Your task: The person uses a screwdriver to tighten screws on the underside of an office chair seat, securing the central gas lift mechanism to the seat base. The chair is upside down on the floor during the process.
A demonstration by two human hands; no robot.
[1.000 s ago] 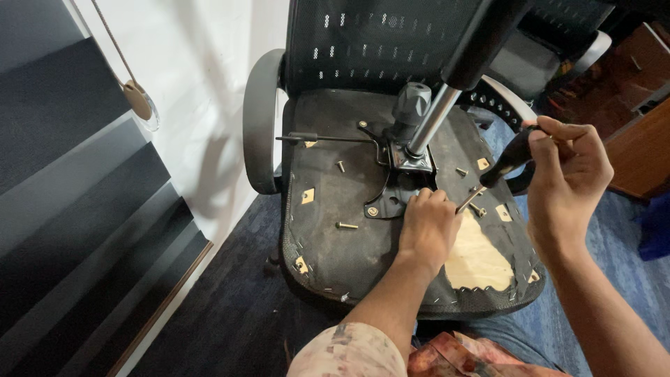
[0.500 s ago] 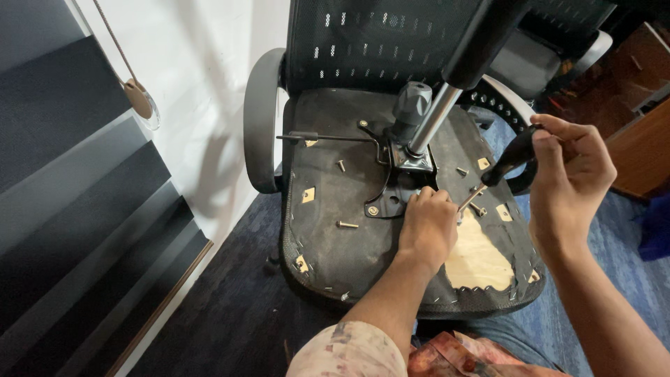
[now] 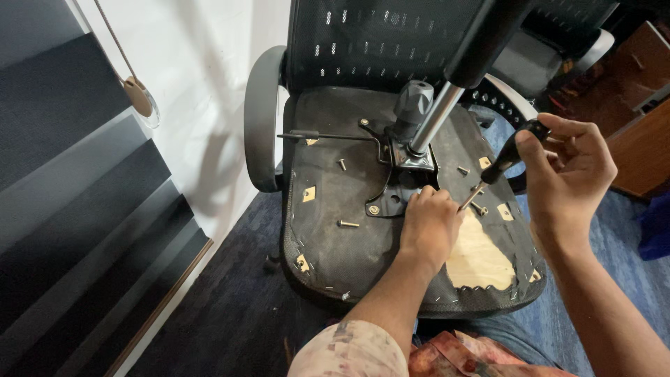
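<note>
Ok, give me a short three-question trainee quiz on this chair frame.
1. True or false: the right hand holds a screwdriver.
2. Where does the left hand rest? A) on the armrest B) on the seat underside by the metal bracket C) on the floor
3. What small metal parts lie loose on the seat underside?

Key: 1 true. 2 B. 3 bolts.

A black perforated chair back (image 3: 391, 42), a silver gas-lift column (image 3: 434, 126), a black-handled screwdriver (image 3: 504, 162), and blue carpet (image 3: 600, 279).
</note>
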